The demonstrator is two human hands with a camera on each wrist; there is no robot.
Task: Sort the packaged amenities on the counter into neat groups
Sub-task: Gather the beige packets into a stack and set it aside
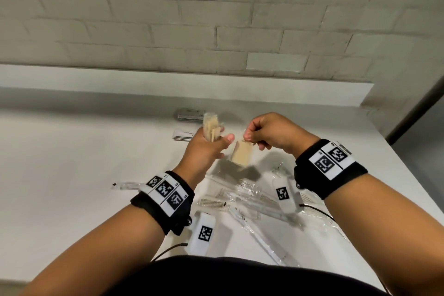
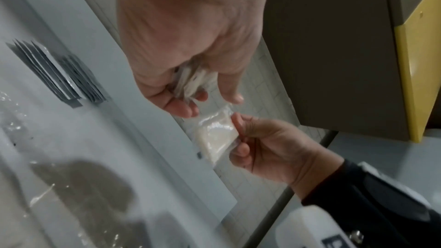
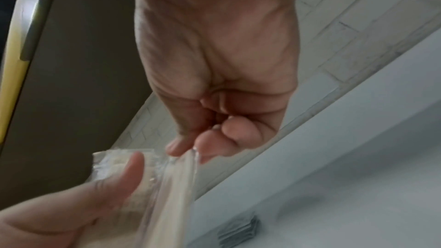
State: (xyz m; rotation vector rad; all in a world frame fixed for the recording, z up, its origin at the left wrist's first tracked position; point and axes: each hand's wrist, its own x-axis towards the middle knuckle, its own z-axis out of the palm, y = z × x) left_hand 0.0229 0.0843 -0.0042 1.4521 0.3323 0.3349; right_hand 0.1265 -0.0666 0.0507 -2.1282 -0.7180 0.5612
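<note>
My left hand [image 1: 211, 142] is raised above the counter and grips a small bunch of cream packets in clear wrap [image 1: 211, 127], which stick up from the fist; the same packets [image 2: 190, 82] show in the left wrist view. My right hand [image 1: 254, 134] pinches one more cream packet [image 1: 241, 156] by its top edge between thumb and forefinger, and it hangs down just right of the left thumb. That packet [image 2: 214, 137] is close to the left fingertips. In the right wrist view the pinched packet [image 3: 171, 186] runs down beside the left thumb [image 3: 124, 173].
Two stacks of grey-and-white sachets [image 1: 189, 115] [image 1: 182, 134] lie on the white counter [image 1: 72, 151] beyond my hands. Clear-wrapped combs and long items [image 1: 240, 199] are scattered near the front edge. A brick wall [image 1: 216, 19] rises behind a white ledge.
</note>
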